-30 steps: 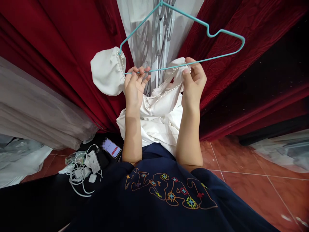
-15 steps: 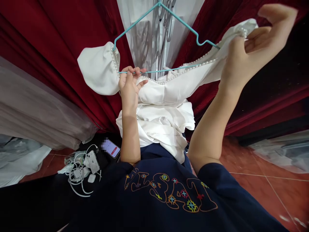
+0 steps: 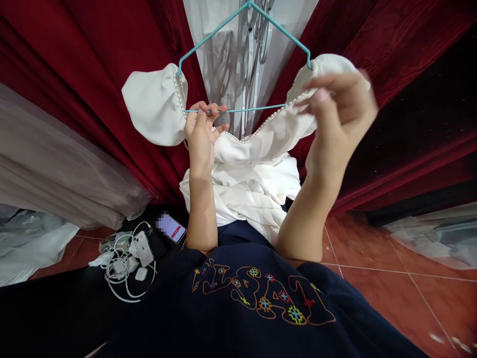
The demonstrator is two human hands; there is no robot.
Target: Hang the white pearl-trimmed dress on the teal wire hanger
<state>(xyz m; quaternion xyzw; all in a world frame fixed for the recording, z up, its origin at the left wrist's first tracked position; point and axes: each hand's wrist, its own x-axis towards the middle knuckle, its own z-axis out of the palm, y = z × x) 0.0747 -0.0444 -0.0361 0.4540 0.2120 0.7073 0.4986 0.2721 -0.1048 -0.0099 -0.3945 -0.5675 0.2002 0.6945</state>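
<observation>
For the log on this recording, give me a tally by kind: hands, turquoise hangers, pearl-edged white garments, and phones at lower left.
Hands: 2 (left hand, right hand)
Turquoise hanger: 1
Pearl-edged white garment: 1
Phones: 2 (lit-screen phone, back-up white phone)
Total: 6

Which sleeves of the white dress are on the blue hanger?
Both: the ends of the hanger disappear past beaded trim into the left sleeve and the right sleeve.
</observation>
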